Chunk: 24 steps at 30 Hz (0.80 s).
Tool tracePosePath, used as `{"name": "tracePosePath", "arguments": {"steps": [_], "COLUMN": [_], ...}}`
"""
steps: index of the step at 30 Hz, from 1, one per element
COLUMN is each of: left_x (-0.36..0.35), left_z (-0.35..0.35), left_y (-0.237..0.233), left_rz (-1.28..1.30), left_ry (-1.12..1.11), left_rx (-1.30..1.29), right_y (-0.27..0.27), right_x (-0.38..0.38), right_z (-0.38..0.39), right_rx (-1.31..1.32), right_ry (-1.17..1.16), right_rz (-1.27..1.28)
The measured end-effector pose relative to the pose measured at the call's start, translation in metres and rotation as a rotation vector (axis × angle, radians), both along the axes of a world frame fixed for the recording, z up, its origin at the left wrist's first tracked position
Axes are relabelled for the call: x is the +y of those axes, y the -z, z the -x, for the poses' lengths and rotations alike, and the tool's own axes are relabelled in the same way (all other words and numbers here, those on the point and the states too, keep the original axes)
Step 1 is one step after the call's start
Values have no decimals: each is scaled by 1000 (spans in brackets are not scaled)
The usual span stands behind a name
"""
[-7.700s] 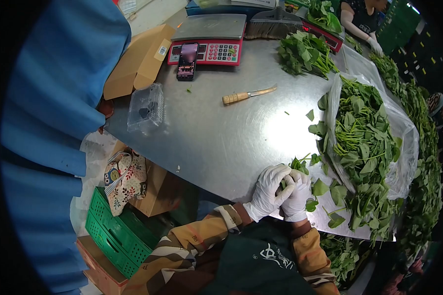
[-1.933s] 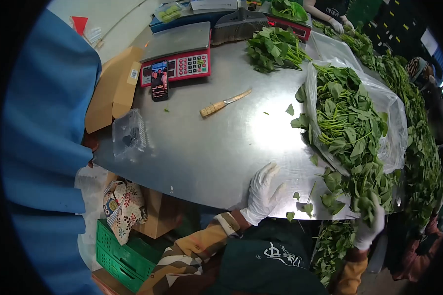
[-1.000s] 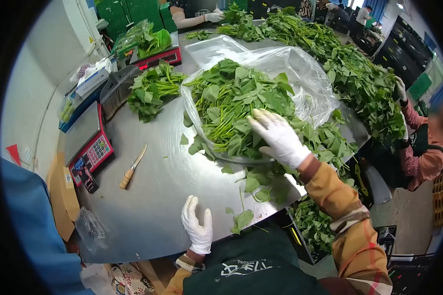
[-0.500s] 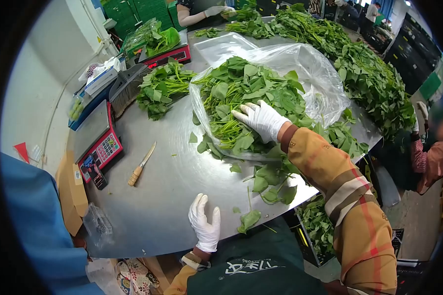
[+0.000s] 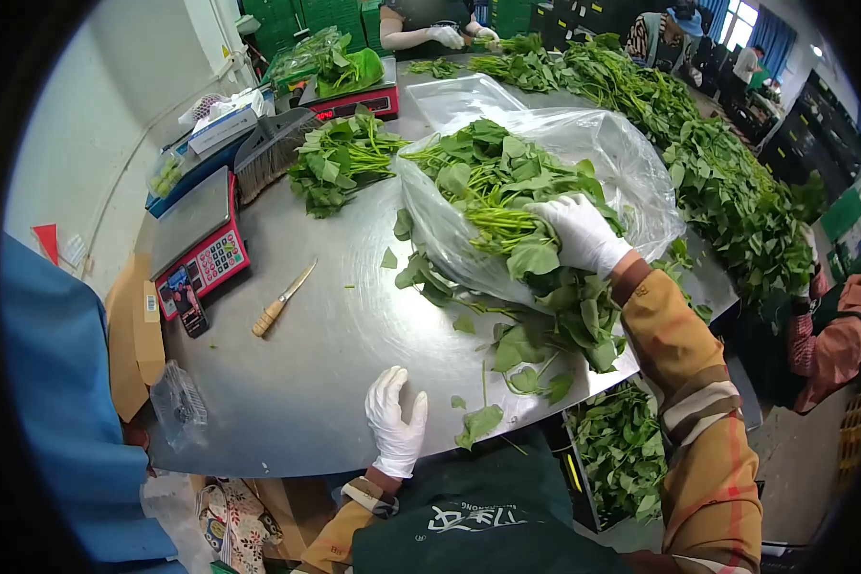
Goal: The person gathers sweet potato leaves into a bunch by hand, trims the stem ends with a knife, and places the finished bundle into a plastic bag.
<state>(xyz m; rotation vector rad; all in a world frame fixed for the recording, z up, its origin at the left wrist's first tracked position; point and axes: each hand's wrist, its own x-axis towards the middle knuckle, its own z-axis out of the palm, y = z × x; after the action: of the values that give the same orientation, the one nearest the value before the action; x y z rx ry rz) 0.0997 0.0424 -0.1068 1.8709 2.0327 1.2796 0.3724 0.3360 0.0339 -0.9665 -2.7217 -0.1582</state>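
Steel tabletop [image 5: 335, 354] carries, at the far left, a red scale [image 5: 201, 244] with a phone [image 5: 189, 308] lying at its front, then a wooden-handled knife [image 5: 282, 300] on bare metal. Near the front edge the left hand [image 5: 397, 421], in a white glove, rests flat with fingers spread, holding nothing. Further right, the right hand [image 5: 584, 234], also gloved, is closed around a bunch of leafy greens [image 5: 536, 256] at the mouth of a clear plastic bag [image 5: 631, 163] lying on the tabletop.

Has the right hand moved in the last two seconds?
Yes. From the table's near edge, the right hand moved forward onto the greens in the plastic bag.
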Motion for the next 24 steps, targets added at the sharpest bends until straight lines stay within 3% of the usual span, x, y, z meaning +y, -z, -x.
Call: {"name": "tracePosePath", "arguments": {"steps": [5,10,15,24], "left_x": [17,111,184,158], "left_z": [-14,-31,-3,62], "left_y": [-23,-86,-55,-32], "left_rz": [48,-174,16,137], "left_ry": [14,243,330,350], "left_rx": [-23,68,429,615], "right_y": [-4,22,12,-19], "right_x": [-13,-43,-49,-35], "right_z": [-12,5,-8,-70], "right_rx": [-51,-151,-178,-83], "right_ry": [0,-166,-140,83], "right_rz": [-104,-264,-273,-222]}}
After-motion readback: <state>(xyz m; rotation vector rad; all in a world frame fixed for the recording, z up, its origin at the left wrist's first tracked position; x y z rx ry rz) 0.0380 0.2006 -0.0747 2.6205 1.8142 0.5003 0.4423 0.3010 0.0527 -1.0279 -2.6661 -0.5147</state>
